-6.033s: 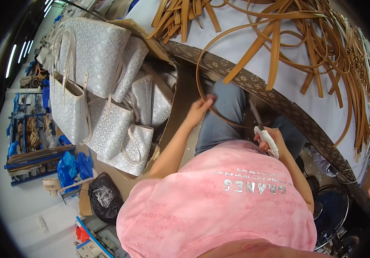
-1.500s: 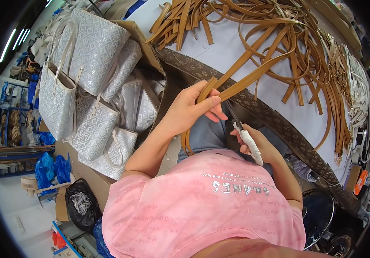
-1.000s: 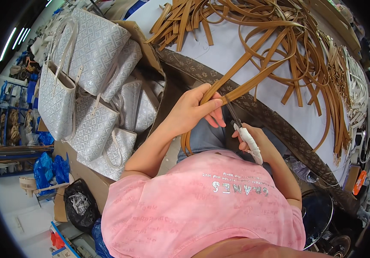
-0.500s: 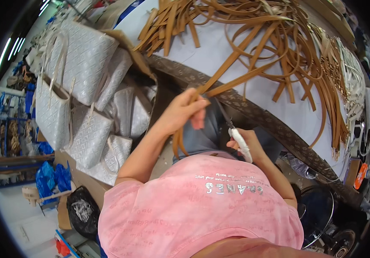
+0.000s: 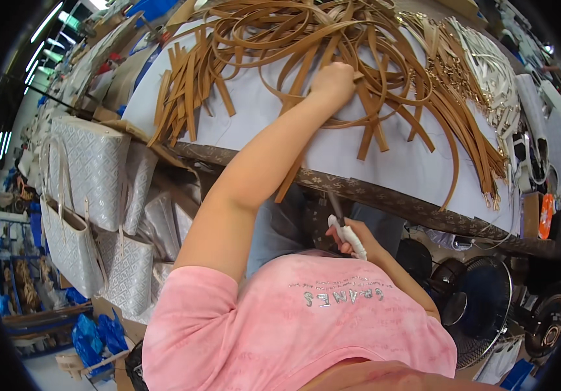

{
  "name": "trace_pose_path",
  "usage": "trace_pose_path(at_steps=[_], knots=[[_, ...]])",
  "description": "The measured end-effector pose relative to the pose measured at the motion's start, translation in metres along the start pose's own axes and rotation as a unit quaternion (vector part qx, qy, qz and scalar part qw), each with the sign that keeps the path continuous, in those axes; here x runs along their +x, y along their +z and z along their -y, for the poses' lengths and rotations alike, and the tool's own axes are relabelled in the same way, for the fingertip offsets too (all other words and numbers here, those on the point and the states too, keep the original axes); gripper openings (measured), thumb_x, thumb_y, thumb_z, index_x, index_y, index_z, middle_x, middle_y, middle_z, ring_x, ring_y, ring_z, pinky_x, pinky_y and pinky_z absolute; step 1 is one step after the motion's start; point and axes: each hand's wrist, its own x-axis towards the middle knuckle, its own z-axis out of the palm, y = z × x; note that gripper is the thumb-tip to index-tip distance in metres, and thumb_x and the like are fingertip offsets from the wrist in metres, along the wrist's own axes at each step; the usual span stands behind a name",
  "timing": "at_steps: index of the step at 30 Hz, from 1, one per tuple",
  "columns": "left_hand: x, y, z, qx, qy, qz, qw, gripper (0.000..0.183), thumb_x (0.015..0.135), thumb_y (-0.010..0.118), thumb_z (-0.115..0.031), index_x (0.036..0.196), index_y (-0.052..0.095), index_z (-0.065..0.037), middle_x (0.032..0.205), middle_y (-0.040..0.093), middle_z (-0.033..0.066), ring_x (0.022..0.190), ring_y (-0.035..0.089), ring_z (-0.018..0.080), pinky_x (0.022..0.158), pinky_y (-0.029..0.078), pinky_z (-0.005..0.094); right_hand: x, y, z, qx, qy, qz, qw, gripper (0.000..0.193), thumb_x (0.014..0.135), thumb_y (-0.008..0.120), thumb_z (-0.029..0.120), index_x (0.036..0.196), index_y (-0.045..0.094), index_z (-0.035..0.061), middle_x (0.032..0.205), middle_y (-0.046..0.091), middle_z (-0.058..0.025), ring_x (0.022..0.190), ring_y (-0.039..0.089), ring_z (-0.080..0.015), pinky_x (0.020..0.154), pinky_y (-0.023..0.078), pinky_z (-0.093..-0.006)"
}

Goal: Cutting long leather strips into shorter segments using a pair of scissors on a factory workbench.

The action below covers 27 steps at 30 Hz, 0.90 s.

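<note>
My left hand (image 5: 334, 86) reaches far over the table into a pile of tan leather straps (image 5: 306, 34). Its fingers are closed on a strap at the pile's middle; the grip itself is partly hidden by the back of the hand. One strap end (image 5: 289, 180) hangs past the table's near edge beside my left forearm. Low in front of my body, short of the edge, my right hand (image 5: 357, 236) grips scissors (image 5: 345, 236) by their white-wrapped handles. The dark blades (image 5: 337, 206) point up and away from me, blurred, with no strap between them.
White sheeting covers the table (image 5: 241, 133), with a brown patterned edge (image 5: 385, 199). Straps with gold-coloured metal ends (image 5: 492, 195) and white straps (image 5: 489, 72) lie at right. Silvery patterned handbags (image 5: 91, 169) stand at left. A fan (image 5: 479, 303) is at lower right.
My left hand has moved from near my body, where it held straps, forward into the pile. My right hand with the scissors has dropped slightly. The whole view has shifted.
</note>
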Motion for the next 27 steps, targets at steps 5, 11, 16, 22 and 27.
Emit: trace_pose_path(at_steps=[5,11,16,22,27], knots=[[-0.064,-0.096,0.004,-0.242,0.003,0.102,0.965,0.025,0.087,0.065,-0.023,0.101,0.068,-0.004,0.076,0.067,0.0079,0.072,0.065,0.0171,0.065,0.049,0.0306,-0.005,-0.018,0.018,0.068,-0.175,-0.040,0.981,0.031,0.094,0.059,0.032,0.105,0.059,0.0023,0.083,0.050,0.0003,0.066,0.050,-0.0044,0.052,0.039,-0.0172],[-0.215,-0.169,0.010,-0.521,-0.173,0.127,0.826,0.021,0.094,0.059,-0.020,0.097,0.065,0.000,0.055,0.053,0.0001,0.047,0.049,0.0069,0.046,0.037,0.0223,0.014,-0.009,0.074,-0.009,-0.050,0.097,0.994,0.027,0.093,0.058,0.025,0.106,0.058,0.0013,0.084,0.055,-0.0018,0.069,0.051,-0.0065,0.058,0.042,-0.0189],[-0.267,-0.177,0.024,-0.530,-0.232,0.065,0.813,0.021,0.096,0.057,-0.016,0.096,0.065,0.003,0.054,0.052,0.0002,0.043,0.046,0.0051,0.042,0.034,0.0202,0.037,0.037,0.097,-0.192,0.003,0.187,0.964,0.022,0.090,0.060,0.018,0.104,0.058,0.0017,0.081,0.059,-0.0026,0.070,0.054,-0.0072,0.059,0.044,-0.0223],[-0.286,-0.182,0.035,-0.511,-0.244,0.050,0.823,0.021,0.095,0.058,-0.016,0.092,0.065,0.003,0.052,0.052,0.0000,0.042,0.045,0.0051,0.041,0.034,0.0199,0.041,0.067,0.105,-0.293,-0.026,0.181,0.939,0.014,0.090,0.058,0.015,0.097,0.057,0.0028,0.071,0.055,0.0013,0.060,0.050,-0.0042,0.052,0.039,-0.0209],[-0.287,-0.181,0.039,-0.516,-0.246,0.059,0.818,0.020,0.095,0.058,-0.016,0.091,0.065,0.003,0.053,0.052,-0.0005,0.042,0.045,0.0048,0.041,0.034,0.0199,0.039,0.072,0.107,-0.303,-0.035,0.157,0.939,0.014,0.092,0.056,0.018,0.092,0.056,0.0041,0.061,0.052,0.0030,0.054,0.046,-0.0028,0.048,0.037,-0.0196]])
